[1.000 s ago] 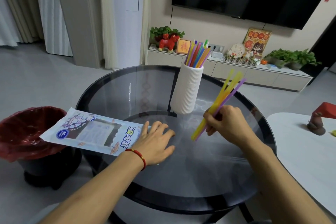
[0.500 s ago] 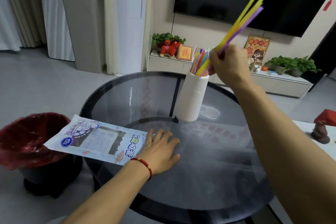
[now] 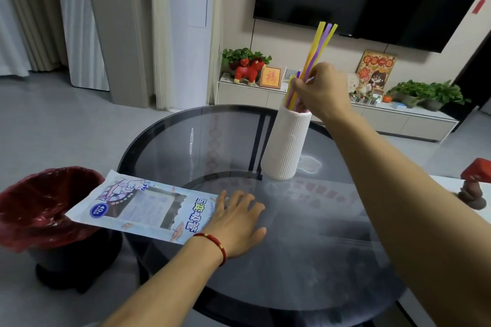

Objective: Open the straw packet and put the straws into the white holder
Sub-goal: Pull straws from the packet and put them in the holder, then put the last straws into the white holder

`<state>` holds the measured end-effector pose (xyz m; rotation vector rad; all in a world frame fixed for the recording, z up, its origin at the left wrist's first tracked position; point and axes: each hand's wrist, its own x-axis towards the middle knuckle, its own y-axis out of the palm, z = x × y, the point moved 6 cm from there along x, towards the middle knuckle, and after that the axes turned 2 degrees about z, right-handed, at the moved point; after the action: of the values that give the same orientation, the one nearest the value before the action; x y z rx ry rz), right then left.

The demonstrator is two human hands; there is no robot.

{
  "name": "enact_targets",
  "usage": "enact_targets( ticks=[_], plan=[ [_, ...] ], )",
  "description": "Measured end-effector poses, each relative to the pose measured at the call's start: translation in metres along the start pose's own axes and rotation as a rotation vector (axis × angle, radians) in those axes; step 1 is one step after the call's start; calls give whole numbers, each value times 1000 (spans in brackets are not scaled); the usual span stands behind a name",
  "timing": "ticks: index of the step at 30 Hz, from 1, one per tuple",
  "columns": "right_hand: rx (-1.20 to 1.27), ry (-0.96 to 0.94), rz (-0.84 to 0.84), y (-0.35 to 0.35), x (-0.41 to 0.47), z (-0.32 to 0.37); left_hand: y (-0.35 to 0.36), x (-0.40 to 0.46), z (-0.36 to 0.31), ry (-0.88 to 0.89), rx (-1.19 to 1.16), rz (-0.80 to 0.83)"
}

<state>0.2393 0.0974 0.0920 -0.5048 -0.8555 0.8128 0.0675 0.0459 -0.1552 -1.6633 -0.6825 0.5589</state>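
Observation:
A ribbed white holder (image 3: 287, 143) stands upright on the round dark glass table (image 3: 186, 146). My right hand (image 3: 322, 90) grips a bundle of yellow and purple straws (image 3: 320, 42) just above the holder's mouth, their lower ends inside it. Other straws in the holder are mostly hidden behind the hand. The pale blue straw packet (image 3: 140, 207) lies flat at the table's left edge, partly overhanging it. My left hand (image 3: 236, 223) rests flat on the glass, fingers spread, touching the packet's right end.
A bin with a red liner (image 3: 39, 204) sits on the floor left of the table, under the packet's overhang. A white side table (image 3: 451, 186) with a brown figurine (image 3: 473, 194) is at right. A low TV cabinet (image 3: 398, 119) stands behind.
My right hand has lowered the straw bundle from a slant above the holder to nearly upright, with the tips now in the holder's mouth. The left hand and packet stayed put.

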Motion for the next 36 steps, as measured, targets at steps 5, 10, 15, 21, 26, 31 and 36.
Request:
enact_targets(
  ticks=[5, 10, 15, 21, 26, 31, 36],
  plan=[
    [-181, -177, -258, -22, 1, 16, -2, -1, -1, 10, 6, -10],
    [-274, -353, -177, -11, 4, 18, -14, -6, -4, 30, -5, -70],
    [-17, -257, -92, 1, -3, 3, -24, -19, 0, 19, 3, -132],
    [-235, -360, -45, 3, 1, 2, -38, -33, 10, -14, 32, -155],
    [-372, -380, -1, 8, -8, 1, -49, -45, 26, -110, 57, -146],
    [-200, -534, -88, 14, -64, 28, -61, -75, 60, -254, 37, -168],
    [-348, -184, 757, 128, -159, -15, -83, -113, 96, -541, 53, -302]
  ],
)
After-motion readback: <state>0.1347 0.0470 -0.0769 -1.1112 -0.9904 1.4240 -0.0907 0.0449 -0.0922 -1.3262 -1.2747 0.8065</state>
